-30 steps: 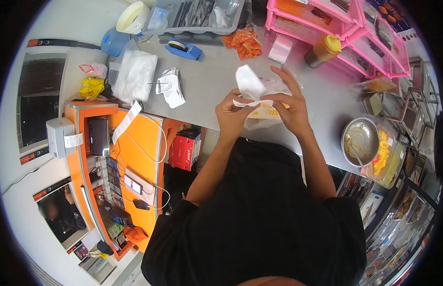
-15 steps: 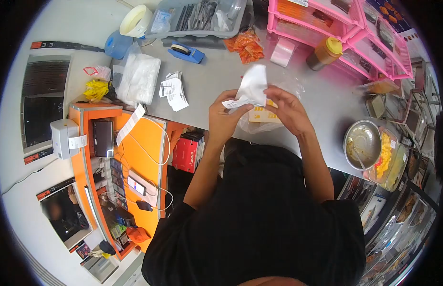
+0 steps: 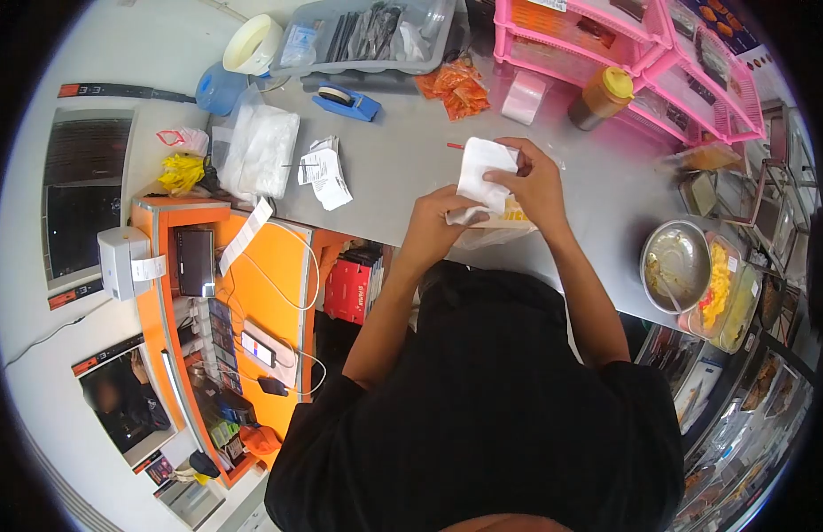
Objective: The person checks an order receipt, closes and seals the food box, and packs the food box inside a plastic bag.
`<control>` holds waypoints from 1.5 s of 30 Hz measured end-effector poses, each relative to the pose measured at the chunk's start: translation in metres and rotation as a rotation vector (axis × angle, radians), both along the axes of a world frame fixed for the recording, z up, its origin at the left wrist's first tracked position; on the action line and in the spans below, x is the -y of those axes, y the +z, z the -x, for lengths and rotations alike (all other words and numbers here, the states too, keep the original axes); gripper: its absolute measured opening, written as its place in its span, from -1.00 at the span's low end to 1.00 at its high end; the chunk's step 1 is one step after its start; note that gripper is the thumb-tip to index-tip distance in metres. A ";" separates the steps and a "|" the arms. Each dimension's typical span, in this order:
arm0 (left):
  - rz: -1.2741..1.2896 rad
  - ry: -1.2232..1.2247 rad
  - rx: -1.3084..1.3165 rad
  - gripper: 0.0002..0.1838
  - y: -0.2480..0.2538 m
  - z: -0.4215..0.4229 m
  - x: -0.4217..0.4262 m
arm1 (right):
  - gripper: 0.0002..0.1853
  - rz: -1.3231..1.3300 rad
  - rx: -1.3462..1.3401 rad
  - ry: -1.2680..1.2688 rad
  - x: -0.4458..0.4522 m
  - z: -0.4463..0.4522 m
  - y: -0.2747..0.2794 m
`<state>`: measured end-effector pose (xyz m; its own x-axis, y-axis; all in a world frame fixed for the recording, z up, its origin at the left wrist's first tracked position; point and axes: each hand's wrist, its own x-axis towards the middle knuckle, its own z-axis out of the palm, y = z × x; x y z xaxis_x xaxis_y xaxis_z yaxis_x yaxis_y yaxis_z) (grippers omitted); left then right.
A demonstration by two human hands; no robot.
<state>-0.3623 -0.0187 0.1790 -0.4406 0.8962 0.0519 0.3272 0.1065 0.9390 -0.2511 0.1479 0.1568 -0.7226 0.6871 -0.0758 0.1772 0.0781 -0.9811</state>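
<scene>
Both my hands grip a white paper slip (image 3: 484,168) that looks like a receipt, held above the metal counter. My left hand (image 3: 433,223) pinches its lower left end, where the paper curls. Against its right side, the fingers and thumb of my right hand (image 3: 534,182) are closed on it. Below the paper sits a pale box with yellow lettering (image 3: 515,213), mostly covered by the hands and slip. Clear plastic (image 3: 487,238) lies around the box.
A blue tape dispenser (image 3: 347,101), receipts on a spike (image 3: 325,174) and orange sachets (image 3: 454,87) lie on the counter (image 3: 385,160). Pink racks (image 3: 580,44) and a yellow-capped bottle (image 3: 604,96) stand at the back. A metal bowl (image 3: 673,262) is at right.
The paper slip has been turned and lowered flatter between my hands. My right hand has shifted up and inward onto it; my left hand has moved slightly right and down.
</scene>
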 end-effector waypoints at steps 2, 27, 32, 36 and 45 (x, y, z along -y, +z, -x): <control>0.050 0.055 0.035 -0.73 -0.002 0.003 0.003 | -0.48 0.047 -0.017 -0.016 -0.005 -0.002 -0.011; -0.220 0.110 -0.801 -0.46 0.025 0.026 0.004 | -0.70 0.348 0.172 0.295 -0.027 -0.025 0.013; -0.092 0.151 -0.742 -0.53 0.024 0.015 0.005 | -0.71 0.302 -0.264 0.407 0.009 -0.022 0.012; -0.133 0.157 -0.255 -0.63 0.010 0.006 -0.001 | -0.80 0.195 -0.310 0.257 0.023 -0.017 0.013; -0.090 0.139 0.106 -0.69 -0.008 -0.003 0.009 | -0.79 0.262 -0.174 0.109 0.033 -0.032 0.007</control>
